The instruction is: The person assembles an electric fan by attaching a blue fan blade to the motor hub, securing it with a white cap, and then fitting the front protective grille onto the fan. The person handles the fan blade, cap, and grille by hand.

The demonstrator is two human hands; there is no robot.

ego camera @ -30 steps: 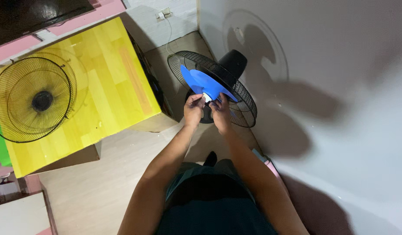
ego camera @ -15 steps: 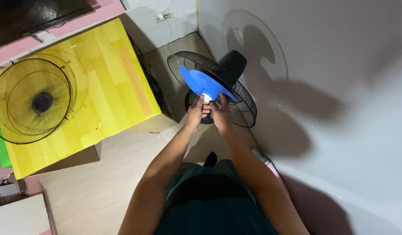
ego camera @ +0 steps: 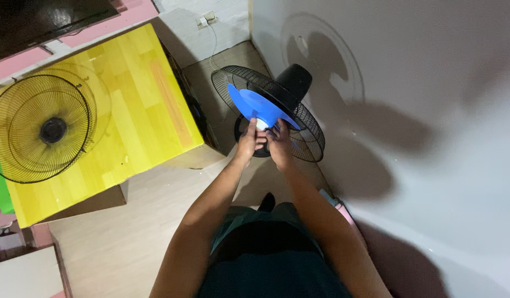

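1. The front grille is off and lies on the yellow bench, near its left edge.
2. The blue blade sits in the rear cage, which stands on the floor beside the bench's right edge.
3. Left hand and right hand pinch the white hub cap, fingers closed on it.
4. Grey wall at right; dim room.

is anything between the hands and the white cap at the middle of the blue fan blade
Nothing visible is. The left hand and right hand are already at the white cap on the blue blade. The front grille lies apart on the yellow table.
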